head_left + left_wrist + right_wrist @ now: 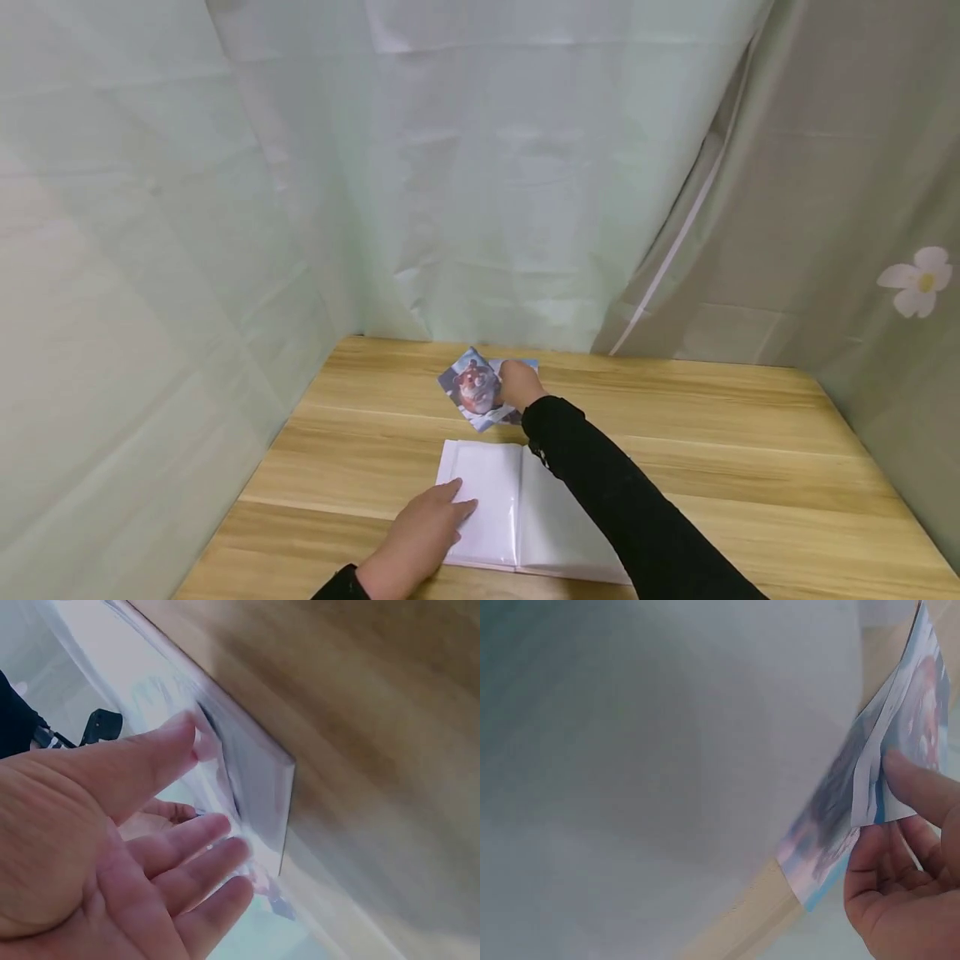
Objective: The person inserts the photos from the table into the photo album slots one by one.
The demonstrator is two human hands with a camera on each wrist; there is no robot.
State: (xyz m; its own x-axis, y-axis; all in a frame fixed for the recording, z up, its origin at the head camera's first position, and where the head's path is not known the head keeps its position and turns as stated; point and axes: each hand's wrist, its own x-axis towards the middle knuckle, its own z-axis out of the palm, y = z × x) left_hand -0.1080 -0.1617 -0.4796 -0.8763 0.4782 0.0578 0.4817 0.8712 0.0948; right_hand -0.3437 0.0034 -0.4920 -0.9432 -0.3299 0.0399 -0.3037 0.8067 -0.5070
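An open photo album (485, 467) with blank white pages and clear sleeves lies near the table's front edge. My left hand (424, 525) touches its left page with the fingers extended; in the left wrist view the thumb and fingers (199, 881) are spread apart at the album's edge (262, 769). Beyond the album, my right hand (521, 384) pinches a photo (474, 387) of a reddish animal figure between thumb and fingers, and this photo is tilted. Under it lies another photo (825, 802), partly hidden, on the wood. My right sleeve (600, 483) covers part of the album's right page.
The wooden table (720, 433) extends to both sides of the album. Pale curtains (480, 167) hang behind it and to the left, with a greyer curtain (810, 208) on the right bearing a white flower print (917, 282).
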